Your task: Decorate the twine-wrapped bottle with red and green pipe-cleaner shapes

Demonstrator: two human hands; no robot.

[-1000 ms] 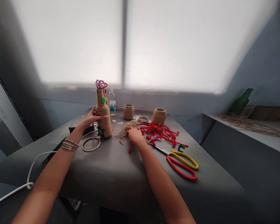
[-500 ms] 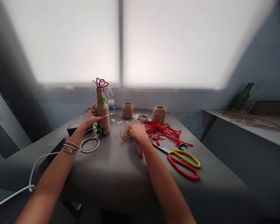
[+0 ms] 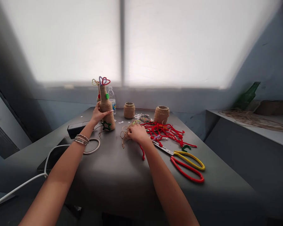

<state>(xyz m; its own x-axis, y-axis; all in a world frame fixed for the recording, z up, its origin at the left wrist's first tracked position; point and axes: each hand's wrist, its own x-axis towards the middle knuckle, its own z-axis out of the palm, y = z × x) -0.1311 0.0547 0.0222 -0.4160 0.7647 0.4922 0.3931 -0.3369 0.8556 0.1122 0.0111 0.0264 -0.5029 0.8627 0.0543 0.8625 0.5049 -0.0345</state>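
While the left hand (image 3: pixel 99 115) grips a tall twine-wrapped bottle (image 3: pixel 105 108), its thumb laid across the front and its other fingers going around the side, the right hand (image 3: pixel 138 133) reaches into a loose tangle of twine (image 3: pixel 126 131). The right fingers are bent and drawn close together against the tangle; whether they pinch a strand cannot be told. The bottle is nearly upright toward the far left corner of the dark gray surface (image 3: pixel 108 175), with a green star (image 3: pixel 107 126) low on its front. Behind it, another wrapped bottle (image 3: pixel 98 95) is mostly hidden, and a clear water bottle (image 3: pixel 111 97) stands beside them. Two twine-wrapped jars sit by the far edge, the smaller jar (image 3: pixel 129 111) near its middle, the larger jar (image 3: pixel 161 115) near the far right corner. Red fuzzy stems (image 3: pixel 165 130) sprawl between the right hand and the right edge. Scissors (image 3: pixel 171 153) lie nearer, their yellow and red handles pointing toward the near right corner. A pale ring (image 3: pixel 97 147) lies beside the left wrist.
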